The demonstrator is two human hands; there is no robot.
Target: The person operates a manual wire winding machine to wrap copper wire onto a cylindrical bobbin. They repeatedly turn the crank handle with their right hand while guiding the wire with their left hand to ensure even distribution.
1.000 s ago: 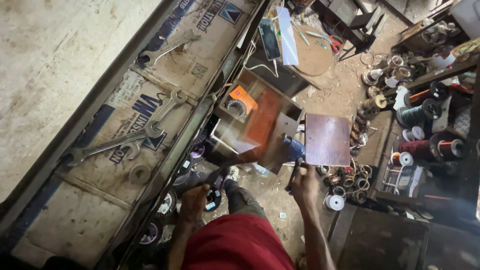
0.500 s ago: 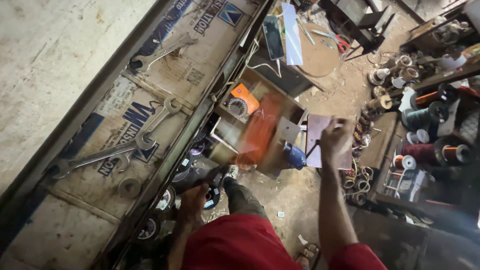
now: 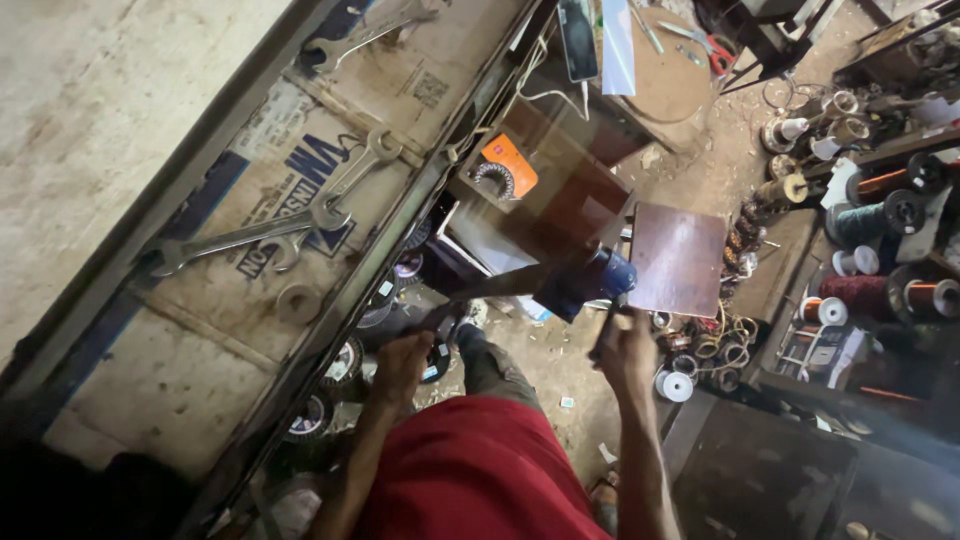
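Note:
My left hand (image 3: 400,365) is closed around the near end of a dark flat bar (image 3: 500,285), which runs up to a blue cylindrical part (image 3: 598,278). My right hand (image 3: 627,350) sits just below that blue part, its fingers wrapped around a short dark handle (image 3: 603,335). A square brown plate (image 3: 678,258) stands right beside the blue part, above my right hand. My red shirt (image 3: 470,470) fills the lower middle of the view.
Large spanners (image 3: 300,215) and a tape roll (image 3: 297,302) lie on the cardboard-covered bench (image 3: 200,370) at left. An orange dial device (image 3: 510,168) sits in a wooden box. Copper wire spools (image 3: 880,290), white spools (image 3: 676,385) and wire coils crowd the right. A round wooden top (image 3: 670,75) is beyond.
My right hand swung up to the brown plate half a second ago and has come back down below the blue part. My left hand has stayed in its grip.

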